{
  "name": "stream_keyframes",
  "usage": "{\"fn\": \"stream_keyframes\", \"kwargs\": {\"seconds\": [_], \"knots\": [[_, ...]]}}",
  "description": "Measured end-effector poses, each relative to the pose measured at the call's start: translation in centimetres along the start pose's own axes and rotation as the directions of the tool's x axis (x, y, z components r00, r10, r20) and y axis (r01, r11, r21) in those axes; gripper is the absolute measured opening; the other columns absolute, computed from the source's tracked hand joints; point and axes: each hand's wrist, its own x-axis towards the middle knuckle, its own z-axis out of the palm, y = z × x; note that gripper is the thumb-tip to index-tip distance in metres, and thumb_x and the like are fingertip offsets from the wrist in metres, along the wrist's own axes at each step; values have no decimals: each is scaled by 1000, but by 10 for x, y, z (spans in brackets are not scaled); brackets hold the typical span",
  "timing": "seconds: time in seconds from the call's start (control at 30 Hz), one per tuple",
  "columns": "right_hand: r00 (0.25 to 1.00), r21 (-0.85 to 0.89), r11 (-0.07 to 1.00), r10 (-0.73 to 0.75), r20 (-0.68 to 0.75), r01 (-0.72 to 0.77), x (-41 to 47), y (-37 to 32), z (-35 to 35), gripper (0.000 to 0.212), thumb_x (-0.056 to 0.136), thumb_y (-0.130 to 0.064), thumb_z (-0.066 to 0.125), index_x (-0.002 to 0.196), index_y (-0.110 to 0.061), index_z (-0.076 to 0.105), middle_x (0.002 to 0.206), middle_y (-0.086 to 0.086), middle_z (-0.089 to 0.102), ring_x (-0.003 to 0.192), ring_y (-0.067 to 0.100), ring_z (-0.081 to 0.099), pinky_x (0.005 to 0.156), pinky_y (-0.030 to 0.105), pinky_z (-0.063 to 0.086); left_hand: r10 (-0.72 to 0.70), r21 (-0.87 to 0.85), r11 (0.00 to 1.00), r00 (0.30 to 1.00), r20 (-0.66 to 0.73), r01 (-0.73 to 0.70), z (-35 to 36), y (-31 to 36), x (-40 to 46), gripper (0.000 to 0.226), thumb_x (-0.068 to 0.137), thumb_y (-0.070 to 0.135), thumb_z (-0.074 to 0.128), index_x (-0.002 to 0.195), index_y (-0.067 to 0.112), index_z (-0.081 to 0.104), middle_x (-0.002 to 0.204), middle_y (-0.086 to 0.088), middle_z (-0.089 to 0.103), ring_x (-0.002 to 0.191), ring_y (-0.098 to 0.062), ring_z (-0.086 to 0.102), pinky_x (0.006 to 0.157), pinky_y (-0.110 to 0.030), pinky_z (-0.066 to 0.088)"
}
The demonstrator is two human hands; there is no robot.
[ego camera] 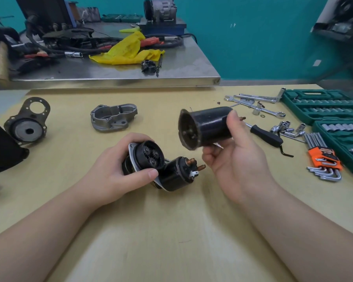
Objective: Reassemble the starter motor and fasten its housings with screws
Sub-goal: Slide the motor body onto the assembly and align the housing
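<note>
At far left on the worktop (171, 231) lie a black end plate (28, 124) and a cast aluminium housing (113, 118), untouched. Left hand (114, 169) grips the gear-and-solenoid assembly (159, 167) around its flange, planetary gears exposed. Right hand (232, 155) clasps the black motor casing (207, 127) mid-barrel, open end facing the gears, just apart. Both parts look rigid, heavy and possibly greasy; hold by the barrel. Sockets and hex keys (324, 161) lie right.
</note>
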Motion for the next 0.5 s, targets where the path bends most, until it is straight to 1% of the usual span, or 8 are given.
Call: {"fn": "stream_keyframes", "kwargs": {"seconds": [0.07, 0.1, 0.17, 0.23, 0.3, 0.4, 0.43, 0.5], "knots": [[989, -100, 986, -129, 77, 136, -6, -1, 4, 41, 102, -42, 67, 132, -20, 52, 105, 12, 73, 71, 27, 67, 67, 36, 55, 1, 12, 1000, 1000, -1, -1, 0, 0, 0, 49, 79, 51, 78, 123, 40, 58, 115, 10, 72, 105, -17, 71, 85, -20, 54], [976, -155, 966, -191, 102, 205, -8, -1, 5, 42, 100, -40, 69, 134, -25, 50, 109, 16, 74, 75, 30, 68, 68, 39, 56, 3, 16, 1000, 1000, -1, -3, 0, 0, 0, 49, 79, 51, 77, 123, 41, 58, 115, 11, 72, 105, -16, 71, 85, -19, 54], [943, -264, 907, -300, 143, 328, -14, -2, 5, 51, 94, -39, 75, 138, -39, 50, 116, 18, 73, 78, 30, 71, 70, 37, 57, 9, 13, 1000, 1000, -1, -9, 0, 0, 0, 49, 79, 51, 78, 123, 41, 58, 115, 11, 72, 105, -15, 71, 84, -17, 53], [907, -310, 854, -375, 191, 418, -20, -1, 7, 63, 89, -39, 79, 141, -50, 47, 114, 11, 75, 83, 24, 76, 71, 30, 59, 14, 11, 1000, 1000, 1, -14, -1, 0, 0, 50, 80, 51, 78, 124, 40, 59, 115, 10, 72, 105, -15, 72, 84, -16, 53], [873, -317, 817, -422, 243, 483, -24, 1, 7, 76, 87, -33, 81, 149, -48, 40, 111, 7, 76, 92, 21, 77, 76, 31, 63, 12, 15, 1000, 1000, 2, -12, -1, -1, -1, 51, 79, 51, 79, 125, 38, 59, 116, 9, 73, 104, -15, 72, 84, -18, 54], [839, -347, 766, -468, 277, 542, -27, 6, 6, 89, 84, -31, 85, 157, -39, 35, 109, 5, 74, 101, 25, 76, 90, 42, 63, 9, 13, 1000, 1000, 3, -9, -1, -2, -1, 54, 79, 51, 79, 126, 38, 59, 115, 7, 73, 102, -15, 73, 85, -20, 55], [829, -354, 751, -481, 285, 557, -27, 7, 6, 89, 82, -31, 85, 156, -39, 37, 110, 3, 73, 102, 24, 75, 92, 40, 62, 9, 10, 1000, 1000, 3, -9, 0, -2, -1, 54, 79, 51, 80, 127, 38, 59, 115, 7, 74, 102, -15, 73, 85, -20, 55], [800, -374, 708, -513, 310, 599, -29, 8, 6, 82, 81, -33, 86, 151, -40, 44, 115, -7, 71, 105, 21, 74, 90, 31, 59, 11, 0, 1000, 1000, 4, -11, -1, -2, -2, 55, 78, 51, 80, 127, 38, 59, 115, 6, 74, 102, -15, 73, 85, -20, 55]]}}
